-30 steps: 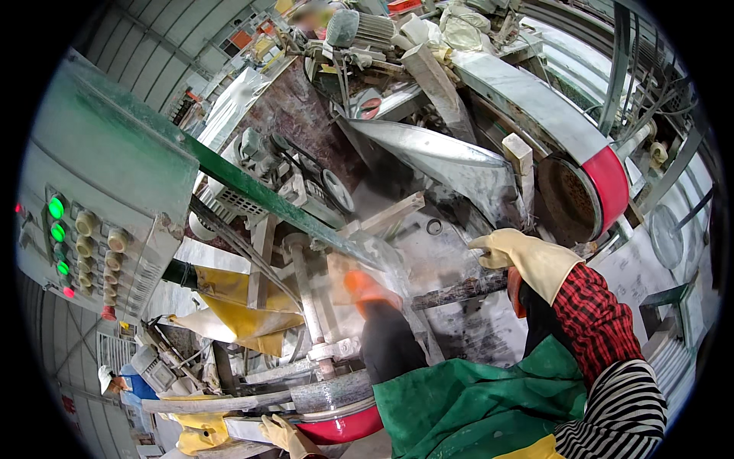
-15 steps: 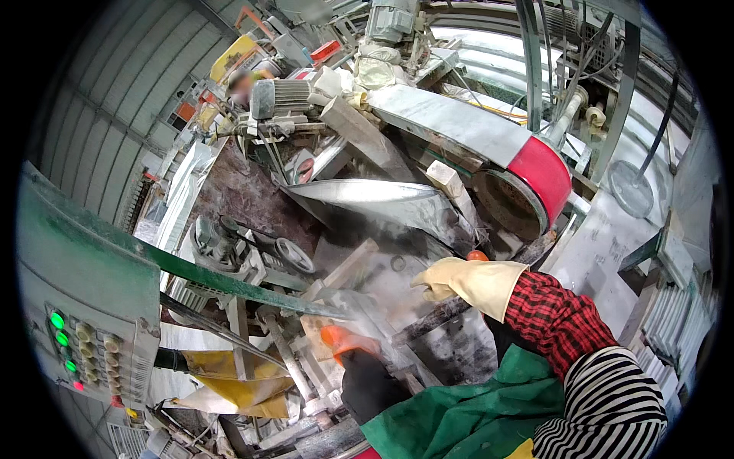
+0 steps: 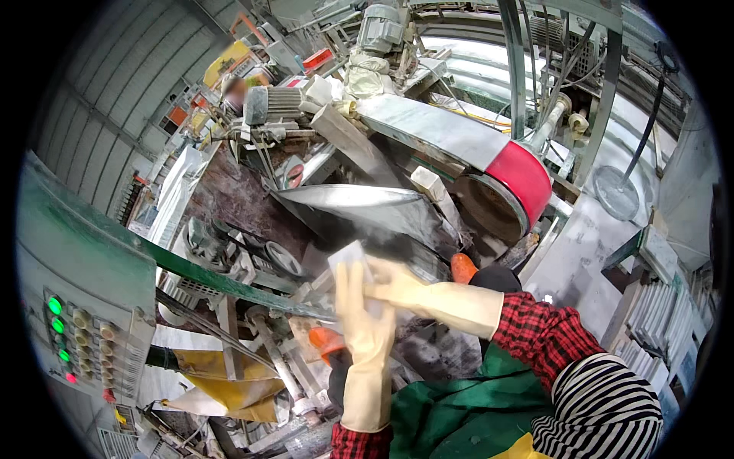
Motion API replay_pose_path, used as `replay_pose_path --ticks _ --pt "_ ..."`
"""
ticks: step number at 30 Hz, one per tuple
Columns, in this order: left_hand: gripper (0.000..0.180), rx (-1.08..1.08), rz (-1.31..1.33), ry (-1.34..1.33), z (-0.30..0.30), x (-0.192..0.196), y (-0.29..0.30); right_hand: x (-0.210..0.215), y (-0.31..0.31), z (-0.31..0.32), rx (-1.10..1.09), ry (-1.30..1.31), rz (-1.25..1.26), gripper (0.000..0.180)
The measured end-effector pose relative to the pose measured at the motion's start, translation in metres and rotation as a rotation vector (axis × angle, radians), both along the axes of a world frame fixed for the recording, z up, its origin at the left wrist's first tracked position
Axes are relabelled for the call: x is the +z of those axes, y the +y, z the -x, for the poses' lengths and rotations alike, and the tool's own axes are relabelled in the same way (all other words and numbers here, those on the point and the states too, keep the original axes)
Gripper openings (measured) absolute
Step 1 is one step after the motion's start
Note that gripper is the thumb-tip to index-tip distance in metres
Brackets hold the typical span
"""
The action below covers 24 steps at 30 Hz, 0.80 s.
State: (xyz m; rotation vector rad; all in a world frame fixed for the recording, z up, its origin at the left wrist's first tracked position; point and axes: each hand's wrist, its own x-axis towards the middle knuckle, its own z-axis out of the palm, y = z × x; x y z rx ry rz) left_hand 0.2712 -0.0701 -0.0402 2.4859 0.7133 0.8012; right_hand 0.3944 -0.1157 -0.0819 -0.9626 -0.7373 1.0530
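My left hand (image 3: 365,321), in a cream rubber glove, lies against a flat pale slab piece (image 3: 346,254), its fingers stretched along the face and the thumb side toward the right hand. From the right, my right hand (image 3: 399,284) in a matching glove meets the same piece, fingers bent at its edge. Both hands hold it in front of me, above dusty machine parts. The gloves hide much of the piece, and some motion blur softens its outline. Beyond the hands lies a large curved grey metal guard (image 3: 359,196).
To the left stands a green control panel (image 3: 84,306) with lit buttons, and a green bar (image 3: 222,279) runs from it toward the hands. A red-ended belt machine (image 3: 520,180) is ahead right. Stacked slabs (image 3: 631,325) stand right. My orange boots (image 3: 325,340) are below.
My left hand has come into view from below. My right hand has moved left, and the pale slab piece now shows between both hands. The view has shifted slightly.
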Motion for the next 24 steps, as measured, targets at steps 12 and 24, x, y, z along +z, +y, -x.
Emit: replay_pose_path --ticks 12,24 --pt "0.043 0.281 1.132 -0.144 0.054 -0.121 0.047 -0.020 -0.038 -0.025 0.435 -0.159 0.256 0.075" --pt "0.053 0.071 1.415 -0.410 0.060 -0.102 0.020 -0.039 -0.012 -0.021 0.086 -0.153 0.440 0.033"
